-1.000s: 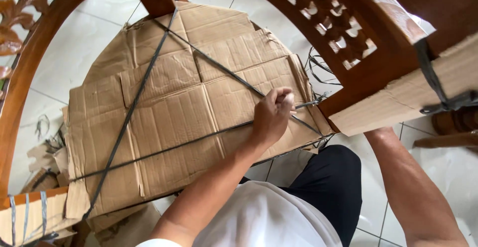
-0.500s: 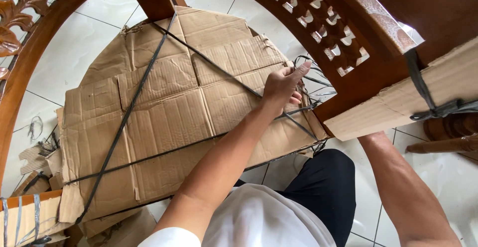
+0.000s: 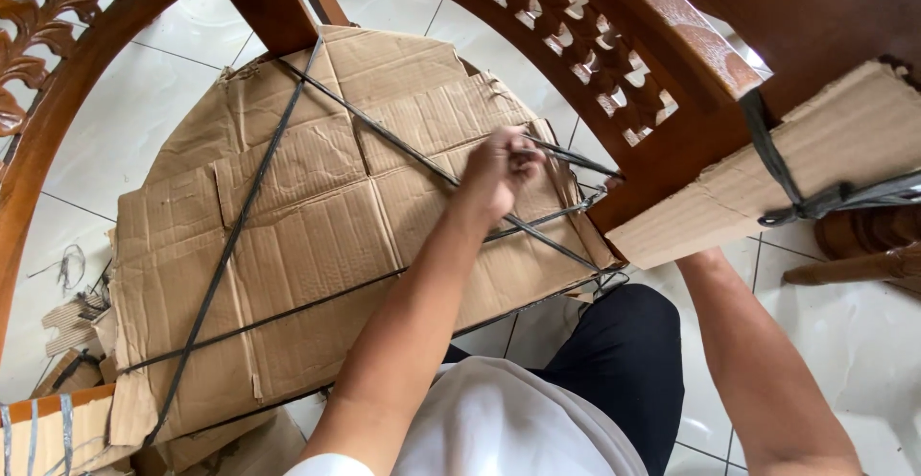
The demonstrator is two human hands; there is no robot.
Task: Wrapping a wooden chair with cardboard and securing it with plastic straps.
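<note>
Since half a second ago the left hand (image 3: 499,177) has closed from an open reach into a pinch, fingers shut on a dark strap (image 3: 566,156) at the right edge of the cardboard (image 3: 317,236). The strap runs from the fingers toward the wooden chair frame (image 3: 672,150) beside the cardboard. The right hand is hidden beneath that frame; its grip cannot be told.

White glossy floor tiles (image 3: 125,121) under everything; torn brown cardboard scraps (image 3: 67,327) lower left; carved dark-brown wooden openwork rail (image 3: 585,49) arching top right.
</note>
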